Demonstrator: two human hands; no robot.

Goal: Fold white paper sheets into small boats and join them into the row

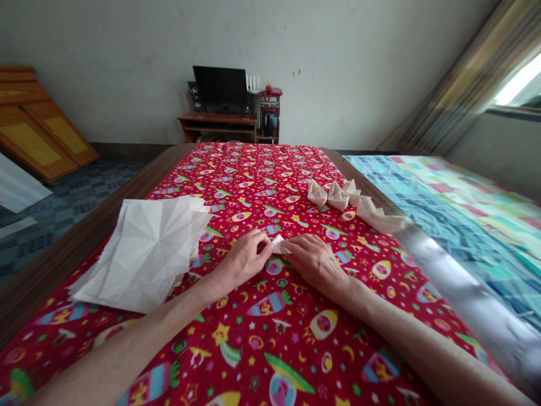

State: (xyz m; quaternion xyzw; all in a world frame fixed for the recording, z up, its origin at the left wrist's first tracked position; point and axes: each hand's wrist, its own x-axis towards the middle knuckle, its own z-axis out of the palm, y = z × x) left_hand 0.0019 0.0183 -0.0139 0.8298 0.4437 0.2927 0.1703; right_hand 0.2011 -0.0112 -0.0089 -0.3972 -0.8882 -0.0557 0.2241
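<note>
Between my two hands a small folded white paper (278, 246) shows on the red patterned cloth (236, 361), mostly covered by fingers. My left hand (250, 254) pinches its left end with thumb and forefinger. On its right end the fingers of my right hand (316, 260) press down, closed together. A stack of creased white paper sheets (154, 248) lies left of my left hand, its top sheet marked with fold lines radiating from the middle. Beyond my right hand several folded paper boats (338, 196) sit in a cluster, with a longer stack of folded paper pieces (378, 215) nearest.
The cloth lies over a table with a brown wooden edge (25, 301). Along its right side stands a bed with a blue checked cover (426, 208). A desk (220, 119) with a monitor (220, 89) is against the far wall, and a wooden cabinet (46, 121) stands at left.
</note>
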